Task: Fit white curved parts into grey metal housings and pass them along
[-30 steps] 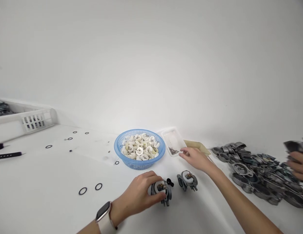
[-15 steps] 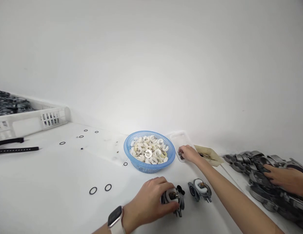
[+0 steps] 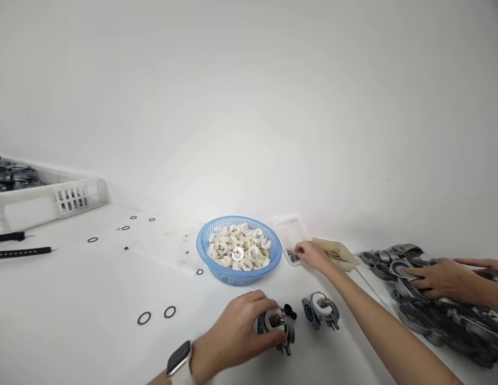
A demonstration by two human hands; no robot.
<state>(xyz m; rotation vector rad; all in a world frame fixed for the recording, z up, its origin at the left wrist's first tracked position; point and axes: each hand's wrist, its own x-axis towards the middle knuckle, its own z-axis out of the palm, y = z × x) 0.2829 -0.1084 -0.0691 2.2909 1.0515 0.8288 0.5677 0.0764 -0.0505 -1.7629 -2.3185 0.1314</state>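
Observation:
My left hand (image 3: pixel 249 323), with a watch on its wrist, is closed around a grey metal housing (image 3: pixel 288 334) that has a white ring and brass-coloured parts inside. Over the shallow white tray (image 3: pixel 288 227), my right hand (image 3: pixel 311 254) has its fingertips pinched together. Small metal pins (image 3: pixel 292 255) lie in the tray beside those fingertips. Whether one is between them is too small to tell. A second grey housing (image 3: pixel 321 310) with a white C-shaped insert stands between my forearms. Near my left hand sits a small black part (image 3: pixel 289 311).
A blue basket (image 3: pixel 200 251) full of white C-shaped pieces stands mid-table. Another person's hands (image 3: pixel 445 278) touch a pile of grey metal parts (image 3: pixel 417 315) at right. Black rings (image 3: pixel 144 318), black straps (image 3: pixel 22 252) and a white crate (image 3: pixel 32 211) are at left.
My right hand has drawn back slightly within the tray, exposing more pins. The other person's hand has moved left over the pile, and a second hand now shows. The view has shifted slightly.

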